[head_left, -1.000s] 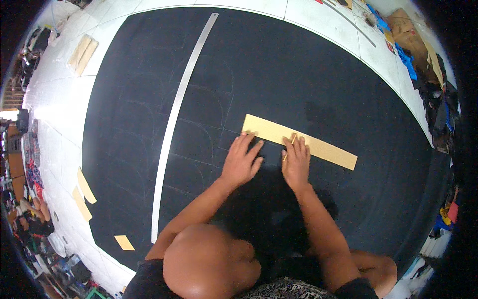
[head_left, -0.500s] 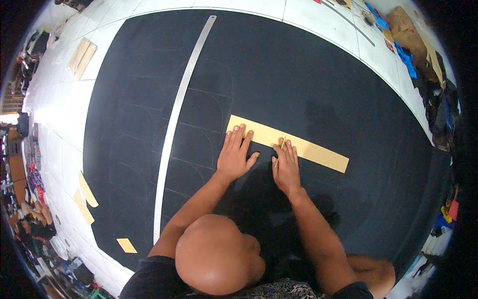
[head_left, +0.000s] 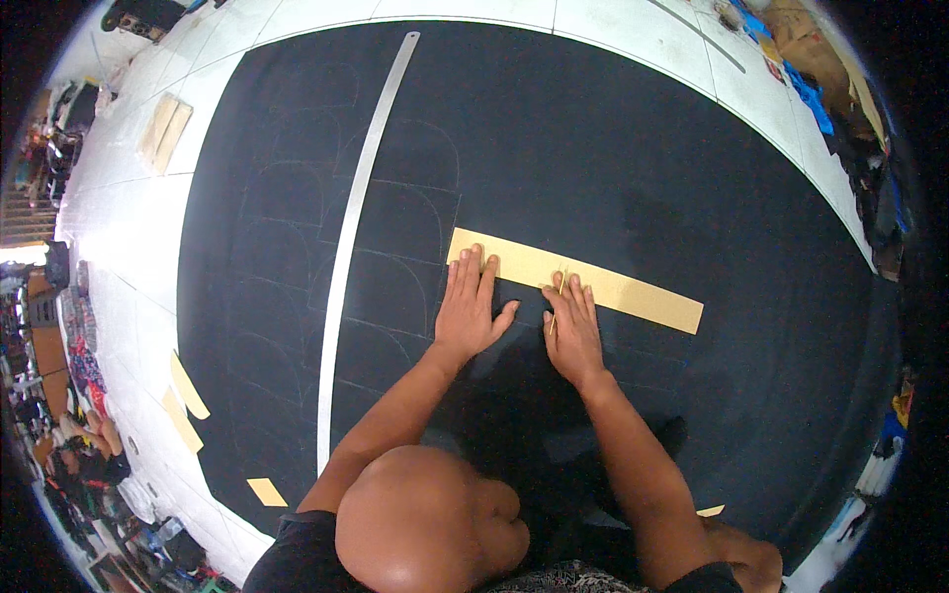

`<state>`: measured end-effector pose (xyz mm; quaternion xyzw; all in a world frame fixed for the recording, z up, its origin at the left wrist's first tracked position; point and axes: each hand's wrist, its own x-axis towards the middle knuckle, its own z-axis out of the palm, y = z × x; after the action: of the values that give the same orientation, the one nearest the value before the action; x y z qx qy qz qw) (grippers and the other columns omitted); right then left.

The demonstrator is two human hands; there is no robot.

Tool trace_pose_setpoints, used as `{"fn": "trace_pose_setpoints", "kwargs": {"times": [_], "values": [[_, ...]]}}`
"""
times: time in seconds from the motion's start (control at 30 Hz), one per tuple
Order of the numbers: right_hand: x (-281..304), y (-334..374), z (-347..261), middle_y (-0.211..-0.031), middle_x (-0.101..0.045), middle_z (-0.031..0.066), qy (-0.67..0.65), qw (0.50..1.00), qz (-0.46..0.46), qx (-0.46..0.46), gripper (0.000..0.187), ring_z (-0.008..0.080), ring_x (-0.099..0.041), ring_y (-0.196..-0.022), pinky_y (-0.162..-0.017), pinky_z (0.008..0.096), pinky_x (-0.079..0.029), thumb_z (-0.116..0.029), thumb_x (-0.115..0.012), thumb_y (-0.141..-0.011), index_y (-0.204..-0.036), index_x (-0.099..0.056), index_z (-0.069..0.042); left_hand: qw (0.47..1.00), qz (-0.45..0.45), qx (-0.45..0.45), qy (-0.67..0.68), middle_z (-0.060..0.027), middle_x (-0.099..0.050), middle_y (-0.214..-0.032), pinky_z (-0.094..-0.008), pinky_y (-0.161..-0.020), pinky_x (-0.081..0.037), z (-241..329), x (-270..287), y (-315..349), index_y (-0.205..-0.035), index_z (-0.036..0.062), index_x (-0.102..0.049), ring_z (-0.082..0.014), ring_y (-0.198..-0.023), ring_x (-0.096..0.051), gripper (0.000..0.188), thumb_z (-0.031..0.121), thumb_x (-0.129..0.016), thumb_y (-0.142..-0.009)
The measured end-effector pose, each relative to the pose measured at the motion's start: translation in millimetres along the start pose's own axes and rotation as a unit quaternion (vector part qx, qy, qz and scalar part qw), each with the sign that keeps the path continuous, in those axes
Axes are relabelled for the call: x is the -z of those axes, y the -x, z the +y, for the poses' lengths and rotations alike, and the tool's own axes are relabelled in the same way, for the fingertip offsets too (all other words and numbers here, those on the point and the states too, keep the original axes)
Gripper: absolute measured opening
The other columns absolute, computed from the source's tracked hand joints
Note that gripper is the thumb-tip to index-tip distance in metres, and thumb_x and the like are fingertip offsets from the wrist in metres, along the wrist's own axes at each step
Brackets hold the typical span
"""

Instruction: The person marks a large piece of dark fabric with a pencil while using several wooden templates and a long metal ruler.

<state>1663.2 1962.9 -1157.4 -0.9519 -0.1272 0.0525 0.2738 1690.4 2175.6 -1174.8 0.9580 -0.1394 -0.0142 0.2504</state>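
Observation:
My left hand [head_left: 467, 311] lies flat on the left end of a long yellow card strip [head_left: 638, 295], its fingers stretched out and the thumb apart. On the strip's near edge rests my right hand [head_left: 573, 336], pressing with the fingertips. A thin yellowish pencil-like stick [head_left: 563, 279] is held between its fingers; its exact kind is too small to tell. Under both hands spreads a large black sheet [head_left: 593, 138], marked with faint pale outlines of curved and straight-edged shapes. Left of my hands, a long metal ruler [head_left: 359, 188] lies across those outlines.
Yellow card pieces lie at the sheet's left edge [head_left: 188, 385] and lower left [head_left: 266, 492]. Another card piece [head_left: 711, 511] shows beside my right forearm. White floor tiles [head_left: 129, 267] surround the sheet. Blue and brown material [head_left: 806, 59] is piled at the far right.
The view has shifted slightly, and a card piece now shows beside my right forearm. Both hands stay on the strip, whose right end sits slightly farther off.

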Motion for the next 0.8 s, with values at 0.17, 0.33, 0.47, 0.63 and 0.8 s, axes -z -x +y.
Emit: {"fn": "trace_pose_setpoints", "kwargs": {"times": [0.17, 0.33, 0.47, 0.63, 0.8], "values": [[-4, -1, 1, -0.159, -0.043, 0.0197, -0.008, 1.0, 0.009, 0.008, 0.043, 0.0415, -0.031, -0.152, -0.126, 0.0547, -0.019, -0.011, -0.057, -0.098, -0.141, -0.053, -0.005, 1.0, 0.005, 0.009, -0.001, -0.0321, -0.024, -0.163, -0.0577, -0.125, -0.017, -2, -1, 1, -0.155, -0.0017, -0.035, -0.0498, -0.153, -0.021, 0.084, 0.047, -0.067, -0.093], [-2, -1, 4, -0.158, -0.043, 0.0199, -0.013, 1.0, -0.001, -0.001, 0.044, 0.0411, -0.031, -0.152, -0.126, 0.0542, -0.019, -0.012, -0.059, -0.097, -0.14, -0.054, -0.006, 1.0, -0.008, 0.013, -0.012, -0.031, -0.024, -0.164, -0.0578, -0.125, -0.016, -1, 4, -2, -0.155, -0.0021, -0.035, -0.0494, -0.153, -0.021, 0.087, 0.046, -0.07, -0.091], [4, -3, 1, -0.157, -0.044, 0.0213, -0.047, 0.998, 0.02, -0.024, 0.046, 0.0418, -0.033, -0.15, -0.125, 0.0559, -0.02, -0.014, -0.061, -0.096, -0.14, -0.054, -0.005, 0.999, -0.021, 0.005, -0.039, -0.0301, -0.023, -0.165, -0.0582, -0.125, -0.014, -15, 3, 1, -0.156, -0.0028, -0.033, -0.0479, -0.154, -0.019, 0.085, 0.042, -0.069, -0.093], [18, 32, 29, -0.153, -0.047, 0.0218, 0.018, 0.975, 0.162, -0.149, 0.046, 0.0444, -0.036, -0.147, -0.122, 0.0607, -0.021, -0.022, -0.062, -0.098, -0.139, -0.054, -0.005, 0.998, 0.0, -0.003, -0.065, -0.0313, -0.024, -0.164, -0.0584, -0.125, -0.017, -21, 21, 4, -0.155, -0.0023, -0.036, -0.0488, -0.153, -0.021, 0.083, 0.041, -0.069, -0.093], [28, 54, 44, -0.156, -0.043, 0.0224, 0.039, 0.96, 0.14, -0.241, 0.05, 0.0448, -0.032, -0.149, -0.122, 0.062, -0.02, -0.029, -0.06, -0.099, -0.143, -0.051, -0.008, 0.997, -0.003, -0.006, -0.072, -0.0303, -0.023, -0.165, -0.0586, -0.124, -0.018, -26, 20, 7, -0.156, -0.0015, -0.035, -0.0489, -0.153, -0.02, 0.083, 0.039, -0.07, -0.093]]}}
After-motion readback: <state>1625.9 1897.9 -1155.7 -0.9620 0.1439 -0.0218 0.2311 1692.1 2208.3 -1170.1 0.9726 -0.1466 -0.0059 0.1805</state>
